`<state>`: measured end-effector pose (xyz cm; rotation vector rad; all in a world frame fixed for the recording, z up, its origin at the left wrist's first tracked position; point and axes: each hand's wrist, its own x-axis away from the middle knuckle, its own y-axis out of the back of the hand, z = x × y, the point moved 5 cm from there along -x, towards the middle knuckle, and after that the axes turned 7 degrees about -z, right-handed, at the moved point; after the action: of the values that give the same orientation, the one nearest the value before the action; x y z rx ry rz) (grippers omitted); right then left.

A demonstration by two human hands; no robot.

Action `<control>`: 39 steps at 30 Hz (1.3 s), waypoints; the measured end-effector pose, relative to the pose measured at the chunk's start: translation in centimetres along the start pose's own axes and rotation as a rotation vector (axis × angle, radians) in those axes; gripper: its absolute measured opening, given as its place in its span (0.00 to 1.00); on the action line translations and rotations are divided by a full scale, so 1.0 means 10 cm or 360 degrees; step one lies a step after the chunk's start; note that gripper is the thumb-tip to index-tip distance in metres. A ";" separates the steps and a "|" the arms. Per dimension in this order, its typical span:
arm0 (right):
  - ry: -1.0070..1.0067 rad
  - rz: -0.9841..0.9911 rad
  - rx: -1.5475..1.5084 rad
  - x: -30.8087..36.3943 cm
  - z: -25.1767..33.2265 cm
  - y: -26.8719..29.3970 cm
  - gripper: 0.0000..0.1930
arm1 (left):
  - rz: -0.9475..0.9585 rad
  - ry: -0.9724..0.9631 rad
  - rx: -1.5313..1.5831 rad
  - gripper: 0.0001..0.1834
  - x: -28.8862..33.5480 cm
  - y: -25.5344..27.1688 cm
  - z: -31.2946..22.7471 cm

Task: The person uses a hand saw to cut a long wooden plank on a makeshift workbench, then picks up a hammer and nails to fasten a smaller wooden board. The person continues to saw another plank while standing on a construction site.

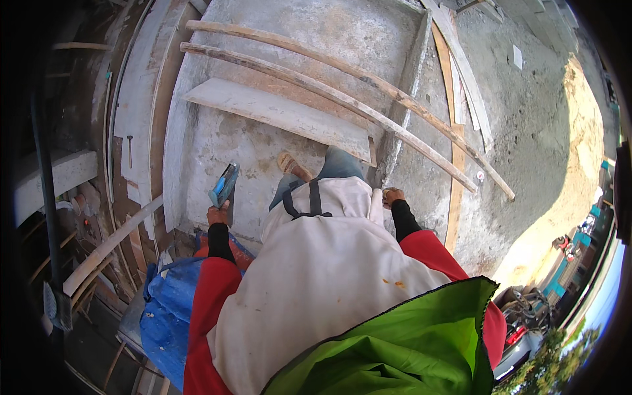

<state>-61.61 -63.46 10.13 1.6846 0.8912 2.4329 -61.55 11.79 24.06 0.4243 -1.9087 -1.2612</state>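
My left hand (218, 214) is closed around the near end of a blue and dark hand tool (224, 185), whose exact kind I cannot make out. It points forward over the grey concrete floor (253, 148), left of my legs. My right hand (394, 195) is closed at my right side, close to the end of a low concrete ledge (399, 141). What its fingers hold, if anything, is hidden. One sandalled foot (289, 164) shows on the floor between the hands.
Two long wooden poles (329, 95) cross ahead, above a pale board (280, 115). Planks (456, 164) lie to the right, and a hammer (130, 151) rests on boards at the left. A blue tarp (168, 316) lies beside my left arm. Sand (582, 131) borders the right.
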 end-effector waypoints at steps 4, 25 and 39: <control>0.0230 -0.0206 0.0373 -0.09 0.62 -0.20 0.23 | -0.0086 -0.0134 0.0120 0.20 0.03 0.06 -0.29; 0.1741 0.0027 0.1224 -1.10 3.98 -2.98 0.37 | 0.0480 0.0904 0.0131 0.26 2.68 -1.33 0.38; 0.1821 -0.0379 0.1340 -1.28 4.40 -2.79 0.26 | 0.0197 0.0530 0.0691 0.21 2.39 -1.53 0.10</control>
<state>-25.71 -26.06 -3.52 -0.0915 2.2445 2.8889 -79.53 -9.97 20.63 0.6815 -1.8766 -0.6415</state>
